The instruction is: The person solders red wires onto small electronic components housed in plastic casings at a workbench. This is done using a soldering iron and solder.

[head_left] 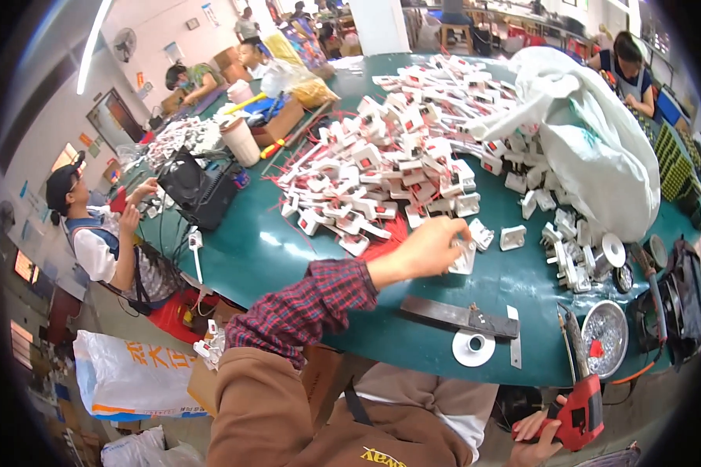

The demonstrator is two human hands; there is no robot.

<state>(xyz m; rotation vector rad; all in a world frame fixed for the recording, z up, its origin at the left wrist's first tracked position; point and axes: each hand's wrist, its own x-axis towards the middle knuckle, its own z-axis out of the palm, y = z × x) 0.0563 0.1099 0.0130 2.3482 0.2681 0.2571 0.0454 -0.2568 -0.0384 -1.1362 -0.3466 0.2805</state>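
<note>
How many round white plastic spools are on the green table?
2. One spool lies flat in front of the long dark metal bar; the other spool sits beside the small white plastic pieces. More could be hidden.

White plastic housing: small, squarish, partly hidden by the left hand, just beyond the dark flat bar | Red gun-shaped tool: gripped in the right hand, slender dark front pointing upward-away, right of the bar
</note>
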